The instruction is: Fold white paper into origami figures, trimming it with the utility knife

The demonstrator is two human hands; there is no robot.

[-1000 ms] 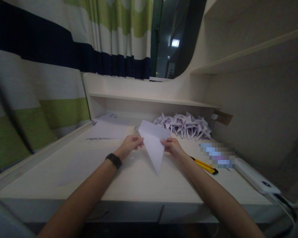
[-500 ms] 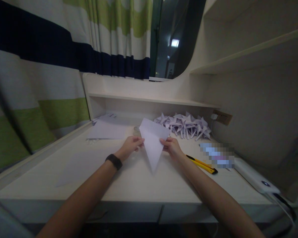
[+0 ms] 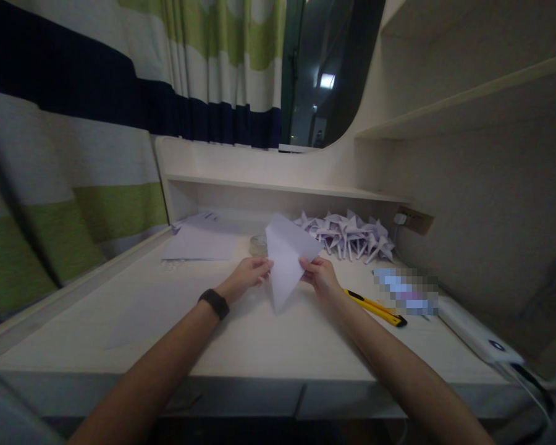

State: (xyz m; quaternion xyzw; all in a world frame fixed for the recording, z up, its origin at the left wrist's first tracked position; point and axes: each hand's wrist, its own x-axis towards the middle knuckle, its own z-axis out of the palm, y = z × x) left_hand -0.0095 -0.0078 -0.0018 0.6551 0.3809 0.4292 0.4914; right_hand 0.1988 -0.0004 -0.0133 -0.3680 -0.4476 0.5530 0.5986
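Observation:
A white sheet of paper [image 3: 288,259] is held up above the desk, one corner pointing down towards me. My left hand [image 3: 249,275] pinches its left edge, and a dark band sits on that wrist. On the opposite edge, my right hand [image 3: 320,277] grips the sheet between thumb and fingers. Just behind the paper, a roll of clear tape [image 3: 258,245] is partly covered. A yellow utility knife [image 3: 375,308] lies to the right of my right forearm. Beyond the sheet, several folded paper pinwheels [image 3: 347,233] are heaped together.
A stack of white paper [image 3: 201,238] lies at the back left of the desk [image 3: 278,352], with another sheet [image 3: 148,312] nearer me. To the right are a blurred-out flat object [image 3: 405,290] and a white power bank [image 3: 477,330] with a cable. A low shelf [image 3: 282,188] runs along the back.
The sheet has turned slightly, its lower corner swinging left and upward, and it has shifted a little to the right. Both hands keep their grip. More of the tape roll shows.

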